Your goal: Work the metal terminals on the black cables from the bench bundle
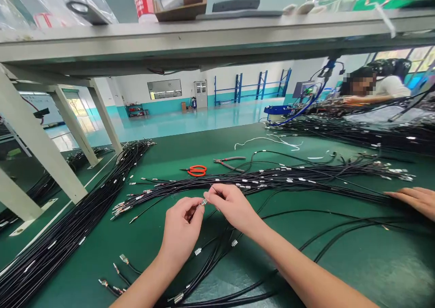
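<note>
My left hand point(183, 224) and my right hand point(233, 206) meet over the green table, fingertips pinched close together. Between them shows a small shiny cable connector point(204, 202), gripped from both sides; the fingers cover most of it. A bundle of black cables point(190, 182) with white labels and metal ends lies just beyond my hands. Under my forearms run more black cables point(210, 258), some with bare connector ends at the lower left. Past the bundle lie red-handled scissors point(197, 170) and pliers point(229, 163) with grey handles.
A thick cable bundle point(98, 199) runs along the left, beside white shelf legs point(37, 95). A shelf point(170, 38) spans overhead. Another person's hand point(416, 201) rests on cables at right. A person point(384, 84) bends over cables at the far right. White strings point(268, 140) lie farther back.
</note>
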The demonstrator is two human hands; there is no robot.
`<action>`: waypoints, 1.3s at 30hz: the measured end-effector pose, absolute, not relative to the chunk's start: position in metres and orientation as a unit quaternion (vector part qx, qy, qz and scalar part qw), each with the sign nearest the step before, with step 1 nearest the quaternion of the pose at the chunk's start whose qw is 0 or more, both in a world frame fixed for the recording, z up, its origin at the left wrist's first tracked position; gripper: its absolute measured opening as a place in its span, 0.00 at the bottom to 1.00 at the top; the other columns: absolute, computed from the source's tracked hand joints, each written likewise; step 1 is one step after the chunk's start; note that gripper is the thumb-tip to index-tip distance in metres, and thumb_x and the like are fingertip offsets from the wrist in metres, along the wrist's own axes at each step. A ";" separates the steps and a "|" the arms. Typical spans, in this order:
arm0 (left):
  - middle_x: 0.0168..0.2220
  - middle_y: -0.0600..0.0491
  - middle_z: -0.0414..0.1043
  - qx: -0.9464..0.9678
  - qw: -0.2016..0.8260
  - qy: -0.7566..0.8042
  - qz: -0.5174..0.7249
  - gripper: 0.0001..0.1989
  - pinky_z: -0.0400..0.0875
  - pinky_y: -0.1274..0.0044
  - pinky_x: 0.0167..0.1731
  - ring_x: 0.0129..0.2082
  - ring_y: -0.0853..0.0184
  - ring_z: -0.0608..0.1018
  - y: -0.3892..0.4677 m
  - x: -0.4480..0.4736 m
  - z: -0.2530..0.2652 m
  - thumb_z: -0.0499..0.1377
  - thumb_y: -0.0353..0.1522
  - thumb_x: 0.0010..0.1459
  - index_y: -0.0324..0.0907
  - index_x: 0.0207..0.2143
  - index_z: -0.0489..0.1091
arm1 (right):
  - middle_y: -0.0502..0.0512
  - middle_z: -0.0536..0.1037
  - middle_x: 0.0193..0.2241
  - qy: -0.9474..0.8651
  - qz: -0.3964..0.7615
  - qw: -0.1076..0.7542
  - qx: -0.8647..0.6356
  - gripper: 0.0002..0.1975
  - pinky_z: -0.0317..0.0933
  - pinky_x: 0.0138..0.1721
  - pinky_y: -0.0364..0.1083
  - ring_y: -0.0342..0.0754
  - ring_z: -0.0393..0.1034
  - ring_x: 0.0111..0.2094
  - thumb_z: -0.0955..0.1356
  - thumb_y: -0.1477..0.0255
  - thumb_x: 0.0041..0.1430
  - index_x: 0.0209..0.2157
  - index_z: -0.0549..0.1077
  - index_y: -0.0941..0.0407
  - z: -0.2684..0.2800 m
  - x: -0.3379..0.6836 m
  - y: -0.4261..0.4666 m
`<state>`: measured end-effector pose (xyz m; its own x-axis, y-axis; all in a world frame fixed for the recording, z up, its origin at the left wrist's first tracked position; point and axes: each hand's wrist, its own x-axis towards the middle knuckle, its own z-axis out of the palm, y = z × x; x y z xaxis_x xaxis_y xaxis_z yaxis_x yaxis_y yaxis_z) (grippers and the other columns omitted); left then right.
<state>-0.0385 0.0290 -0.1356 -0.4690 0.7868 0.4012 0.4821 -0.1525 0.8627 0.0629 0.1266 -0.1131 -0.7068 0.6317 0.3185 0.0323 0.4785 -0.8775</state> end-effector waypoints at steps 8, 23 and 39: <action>0.25 0.54 0.67 0.555 -0.037 0.619 0.554 0.05 0.61 0.81 0.20 0.22 0.73 0.66 0.026 -0.035 -0.143 0.55 0.28 0.54 0.38 0.31 0.71 | 0.44 0.55 0.17 -0.789 0.502 0.307 -0.176 0.15 0.45 0.24 0.41 0.39 0.48 0.21 0.62 0.68 0.55 0.18 0.57 0.57 -0.115 0.062 0.124; 0.28 0.51 0.70 0.587 -0.062 0.576 0.566 0.07 0.65 0.83 0.25 0.25 0.73 0.71 0.025 -0.036 -0.147 0.54 0.24 0.55 0.35 0.33 0.72 | 0.44 0.53 0.18 -0.797 0.491 0.313 -0.163 0.15 0.45 0.24 0.41 0.39 0.46 0.22 0.62 0.68 0.56 0.18 0.57 0.57 -0.118 0.063 0.126; 0.30 0.50 0.72 0.571 -0.027 0.606 0.553 0.09 0.68 0.79 0.27 0.28 0.69 0.73 0.023 -0.038 -0.148 0.53 0.27 0.56 0.38 0.35 0.72 | 0.45 0.53 0.19 -0.801 0.480 0.312 -0.175 0.15 0.47 0.25 0.41 0.40 0.48 0.23 0.61 0.66 0.56 0.19 0.57 0.57 -0.121 0.062 0.127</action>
<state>-0.0381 0.0235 -0.1481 -0.3473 0.6620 0.6642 0.7217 -0.2636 0.6401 0.0618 0.1267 -0.1206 -0.7438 0.5800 0.3323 -0.0191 0.4785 -0.8779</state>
